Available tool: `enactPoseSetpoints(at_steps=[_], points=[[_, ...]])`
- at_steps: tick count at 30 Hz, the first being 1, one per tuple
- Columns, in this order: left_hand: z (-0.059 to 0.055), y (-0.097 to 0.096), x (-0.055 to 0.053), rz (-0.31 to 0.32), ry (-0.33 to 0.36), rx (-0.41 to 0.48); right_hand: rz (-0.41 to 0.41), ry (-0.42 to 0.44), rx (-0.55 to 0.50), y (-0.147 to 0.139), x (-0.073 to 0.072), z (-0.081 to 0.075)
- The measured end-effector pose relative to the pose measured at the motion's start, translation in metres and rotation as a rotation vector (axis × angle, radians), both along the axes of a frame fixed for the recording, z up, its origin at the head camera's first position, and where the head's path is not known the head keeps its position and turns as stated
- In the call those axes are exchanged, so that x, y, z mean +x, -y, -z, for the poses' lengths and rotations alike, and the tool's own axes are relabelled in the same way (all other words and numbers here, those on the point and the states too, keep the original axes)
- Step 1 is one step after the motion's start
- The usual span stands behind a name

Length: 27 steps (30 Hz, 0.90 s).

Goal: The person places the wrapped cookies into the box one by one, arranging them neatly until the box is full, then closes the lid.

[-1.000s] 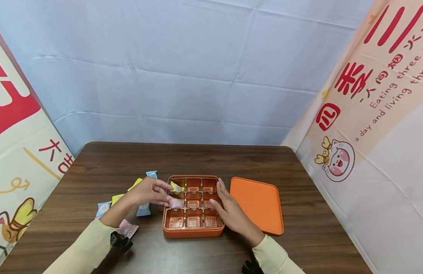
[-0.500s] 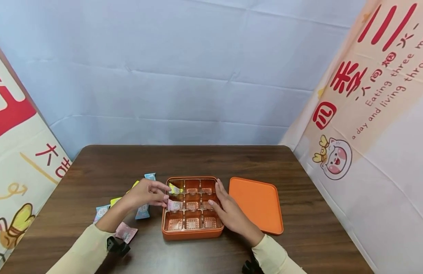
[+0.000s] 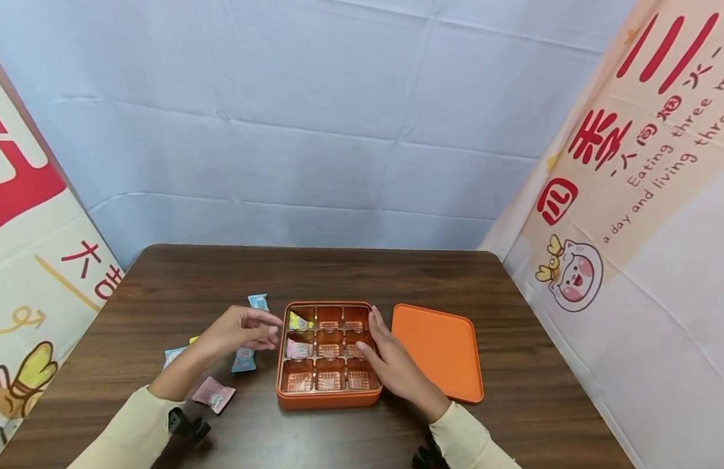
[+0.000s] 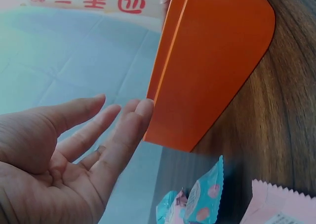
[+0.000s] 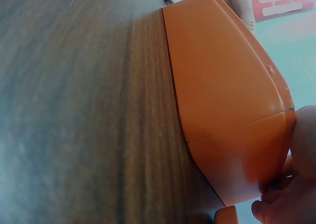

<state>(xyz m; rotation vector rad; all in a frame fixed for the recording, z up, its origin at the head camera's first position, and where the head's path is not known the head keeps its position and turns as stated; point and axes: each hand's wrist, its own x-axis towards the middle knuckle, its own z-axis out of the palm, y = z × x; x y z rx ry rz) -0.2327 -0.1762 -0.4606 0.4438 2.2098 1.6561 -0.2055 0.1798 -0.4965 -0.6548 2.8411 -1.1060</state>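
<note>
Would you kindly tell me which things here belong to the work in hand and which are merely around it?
Likely part of it:
orange divided box
yellow packet inside
pink packet inside
loose wrapped packets
orange lid beside the box

Likely just surroundings:
left printed banner
right printed banner
blue backdrop cloth

On the far side of the brown table (image 3: 444, 277) hung a blue cloth (image 3: 315, 130), between a printed left banner (image 3: 34, 260) and right banner (image 3: 643, 260).

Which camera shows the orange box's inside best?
The head view: it looks down into the orange box, with all nine compartments at least partly visible. Both wrist views show only its outside, not the compartments.
</note>
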Motion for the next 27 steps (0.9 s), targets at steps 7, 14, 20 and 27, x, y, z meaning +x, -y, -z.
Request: enactPoseSetpoints(at_steps=[7,14,20,27], points=[[-0.003,0.004,0.002,-0.009,-0.04,-0.035,0.001,0.012,0.012,-0.001,0.0,-0.001],[-0.002,0.008,0.002,-0.013,-0.055,-0.059,0.003,0.01,0.018,0.0,0.001,-0.003],[0.002,0.016,0.005,-0.053,-0.068,-0.126,-0.025,0.024,0.029,0.004,0.001,-0.004],[0.003,0.017,0.003,-0.038,-0.117,-0.127,-0.016,0.008,0.041,-0.002,0.001,-0.003]])
